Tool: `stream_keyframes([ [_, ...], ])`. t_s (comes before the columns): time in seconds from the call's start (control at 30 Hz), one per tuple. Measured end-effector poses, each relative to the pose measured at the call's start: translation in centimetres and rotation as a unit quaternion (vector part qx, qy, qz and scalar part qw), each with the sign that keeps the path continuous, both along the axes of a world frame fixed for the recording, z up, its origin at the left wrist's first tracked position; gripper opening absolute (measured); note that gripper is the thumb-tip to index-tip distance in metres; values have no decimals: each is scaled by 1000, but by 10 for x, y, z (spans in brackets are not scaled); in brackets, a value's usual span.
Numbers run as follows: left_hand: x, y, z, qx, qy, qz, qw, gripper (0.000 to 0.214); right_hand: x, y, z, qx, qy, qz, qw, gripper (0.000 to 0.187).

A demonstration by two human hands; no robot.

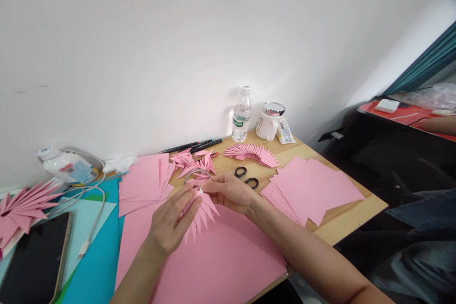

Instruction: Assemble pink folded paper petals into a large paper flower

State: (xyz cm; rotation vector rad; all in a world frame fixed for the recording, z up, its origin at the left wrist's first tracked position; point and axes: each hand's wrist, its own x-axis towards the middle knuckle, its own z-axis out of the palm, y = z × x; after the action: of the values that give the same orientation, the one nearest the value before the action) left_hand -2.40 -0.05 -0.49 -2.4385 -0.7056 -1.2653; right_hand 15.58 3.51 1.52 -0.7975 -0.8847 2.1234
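Observation:
My left hand (171,223) and my right hand (230,192) meet over a large pink sheet (221,261) at the table's front. Together they hold a cluster of folded pink paper points (201,209) that fans downward, threaded on a thin grey wire ring (194,173). The left fingers curl round the cluster's left side. The right fingers pinch its top by a small white bit. More folded pink pieces (192,161) lie just behind the hands.
Black scissors (246,176) lie right of the hands, a pink paper fan (251,153) behind them. Pink sheet stacks sit at left (142,183) and right (313,187). A water bottle (242,115), white mug (268,122) and pens (192,146) line the wall. A phone (33,261) lies far left.

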Motion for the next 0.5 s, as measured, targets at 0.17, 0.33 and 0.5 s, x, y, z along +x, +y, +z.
stream_keyframes([
  [0.17,1,2,1,68,39,15,997,34,0,-1,2,3,-1,-9,1000,28],
  [0.33,3,2,2,77,50,4,996,28,-1,-1,1,4,2,-17,1000,26],
  [0.5,2,3,1,76,51,5,996,28,-2,-1,0,2,-1,-25,1000,26],
])
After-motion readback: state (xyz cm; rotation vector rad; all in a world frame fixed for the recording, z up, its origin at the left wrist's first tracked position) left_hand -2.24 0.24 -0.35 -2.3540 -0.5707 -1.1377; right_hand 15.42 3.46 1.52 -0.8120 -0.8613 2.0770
